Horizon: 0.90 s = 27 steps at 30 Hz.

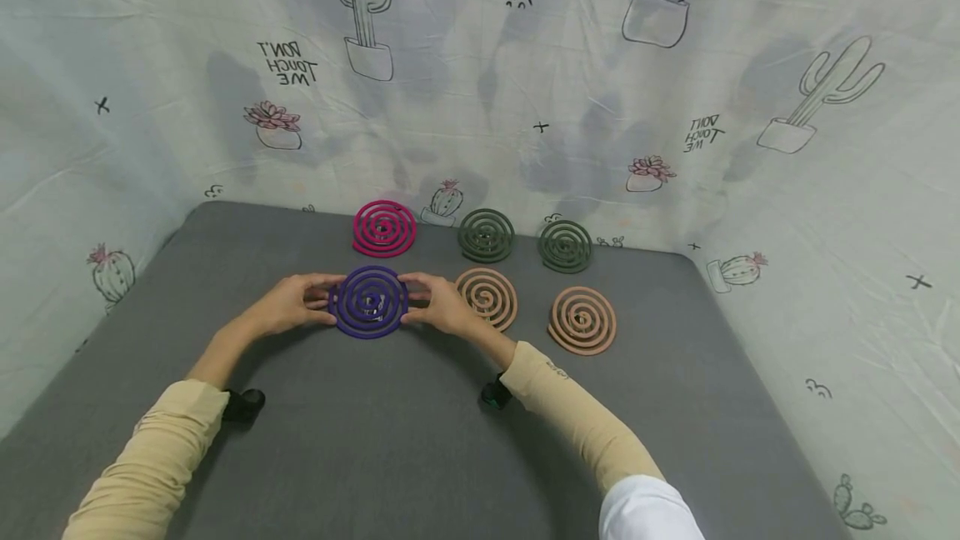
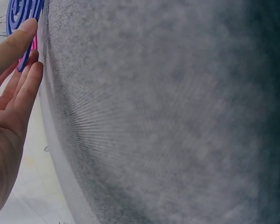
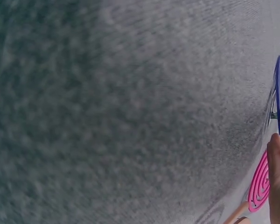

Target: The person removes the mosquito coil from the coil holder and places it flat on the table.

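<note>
A blue-purple mosquito coil [image 1: 372, 302] is held between both hands over the grey surface, its flat spiral facing the head camera. At its left edge my left hand [image 1: 283, 305] pinches the rim, and the left wrist view shows the thumb on one face of the coil [image 2: 37, 13] with fingers behind. From the opposite side my right hand [image 1: 448, 307] grips the right rim between thumb and fingers. Something small and shiny shows through the coil's centre. Just behind the blue-purple coil sits a pink coil [image 1: 384, 227].
Two dark green coils [image 1: 486, 237] stand along the back, right of the pink one. Two orange coils [image 1: 582, 321] are in front of them, one partly behind my right hand. Patterned cloth walls [image 1: 480, 90] border the grey table [image 1: 360, 440] at back and sides.
</note>
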Motion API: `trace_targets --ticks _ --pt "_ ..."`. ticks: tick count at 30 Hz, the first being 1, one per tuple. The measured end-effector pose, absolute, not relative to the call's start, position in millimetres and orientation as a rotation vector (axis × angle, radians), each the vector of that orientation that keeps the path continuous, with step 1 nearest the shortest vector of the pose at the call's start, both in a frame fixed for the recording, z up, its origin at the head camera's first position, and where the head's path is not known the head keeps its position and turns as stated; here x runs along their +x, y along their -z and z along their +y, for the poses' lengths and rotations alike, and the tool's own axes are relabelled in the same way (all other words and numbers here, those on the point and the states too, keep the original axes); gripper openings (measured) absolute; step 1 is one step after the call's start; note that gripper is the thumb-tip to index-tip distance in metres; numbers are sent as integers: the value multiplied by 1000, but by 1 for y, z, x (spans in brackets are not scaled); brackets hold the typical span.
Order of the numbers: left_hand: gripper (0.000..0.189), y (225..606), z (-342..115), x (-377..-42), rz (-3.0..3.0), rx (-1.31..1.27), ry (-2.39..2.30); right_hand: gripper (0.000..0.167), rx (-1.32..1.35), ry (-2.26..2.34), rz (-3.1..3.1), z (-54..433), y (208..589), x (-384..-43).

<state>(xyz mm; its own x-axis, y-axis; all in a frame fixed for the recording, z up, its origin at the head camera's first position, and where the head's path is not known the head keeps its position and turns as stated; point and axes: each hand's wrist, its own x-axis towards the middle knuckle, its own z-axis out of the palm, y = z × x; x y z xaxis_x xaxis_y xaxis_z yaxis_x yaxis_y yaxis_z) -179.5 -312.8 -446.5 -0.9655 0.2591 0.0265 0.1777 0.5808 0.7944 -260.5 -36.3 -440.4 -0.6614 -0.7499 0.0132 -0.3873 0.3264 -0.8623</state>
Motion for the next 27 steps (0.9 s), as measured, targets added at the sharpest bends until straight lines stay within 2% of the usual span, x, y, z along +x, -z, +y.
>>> trace_targets --ticks 13,20,24,27 --pt "69 446 -313 -178 2692 356 -1390 69 -939 1412 2211 -40 447 -257" --pt "68 448 -313 -177 2676 407 -1480 58 -973 1509 2172 -37 424 -240" --pt "68 446 -313 -177 2659 341 -1461 54 -916 1551 2167 -38 429 -241" --pt "66 445 -312 -177 2660 312 -1452 57 -875 1565 2145 -40 441 -247"
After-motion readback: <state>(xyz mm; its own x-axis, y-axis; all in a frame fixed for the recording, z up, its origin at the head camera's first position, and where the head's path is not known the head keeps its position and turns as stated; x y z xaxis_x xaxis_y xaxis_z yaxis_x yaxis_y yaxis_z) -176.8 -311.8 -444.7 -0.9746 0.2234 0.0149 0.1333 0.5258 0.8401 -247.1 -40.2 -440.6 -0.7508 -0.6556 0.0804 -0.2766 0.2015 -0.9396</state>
